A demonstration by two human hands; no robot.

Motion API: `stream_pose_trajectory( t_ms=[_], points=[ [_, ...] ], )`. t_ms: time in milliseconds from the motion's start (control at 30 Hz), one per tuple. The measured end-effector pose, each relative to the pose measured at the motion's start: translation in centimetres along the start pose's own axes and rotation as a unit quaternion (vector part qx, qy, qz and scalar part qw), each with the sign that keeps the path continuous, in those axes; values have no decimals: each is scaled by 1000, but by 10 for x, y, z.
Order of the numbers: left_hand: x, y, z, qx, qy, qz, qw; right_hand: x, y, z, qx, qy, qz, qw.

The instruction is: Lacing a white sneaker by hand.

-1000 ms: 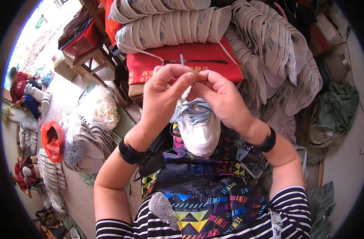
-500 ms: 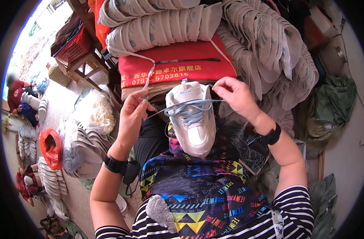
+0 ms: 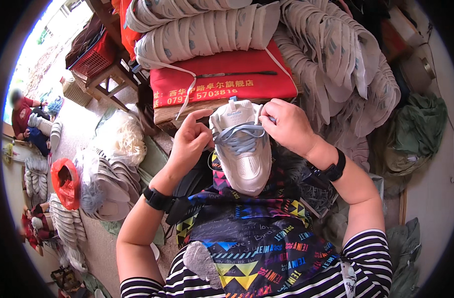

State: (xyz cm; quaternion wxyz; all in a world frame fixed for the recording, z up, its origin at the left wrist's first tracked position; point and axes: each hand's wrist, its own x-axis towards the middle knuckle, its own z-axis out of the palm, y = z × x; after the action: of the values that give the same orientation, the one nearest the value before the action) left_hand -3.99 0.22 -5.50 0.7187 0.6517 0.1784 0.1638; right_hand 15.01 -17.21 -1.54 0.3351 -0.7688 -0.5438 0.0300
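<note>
A white shoe upper with a pale blue shoelace threaded through it stands toe toward me, against the front of the workbench. At the upper's left edge is my left hand, its index finger stretched toward the collar. The thumb and bent fingers appear closed on the lace, though the pinch is partly hidden. My right hand is closed at the upper's right eyelet edge, thumb and index finger pinching the lace there. The lace lies in loose, crossed strands over the tongue.
A red cloth covers the wooden bench, with a thin dark tool lying on it. Stacked white shoe uppers sit behind, and more hang at right. On the left floor are an orange-red bag and bundled uppers. Other people sit far left.
Both hands have come inward from holding the lace stretched across the shoe upper to its two side edges. The lace now lies slack over the tongue.
</note>
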Motion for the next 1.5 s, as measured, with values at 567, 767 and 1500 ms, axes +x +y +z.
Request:
stream_pose_trajectory(
  t_ms=[567,767,1500],
  points=[
    [6,15,11,443,26,286,849,22,16,-25,-62,-135,-98,984],
    [31,31,-19,496,-88,266,822,36,27,-29,83,-193,-80,975],
    [1,-1,16,313,126,255,906,9,-5,-13,188,-83,49,977]
  ],
)
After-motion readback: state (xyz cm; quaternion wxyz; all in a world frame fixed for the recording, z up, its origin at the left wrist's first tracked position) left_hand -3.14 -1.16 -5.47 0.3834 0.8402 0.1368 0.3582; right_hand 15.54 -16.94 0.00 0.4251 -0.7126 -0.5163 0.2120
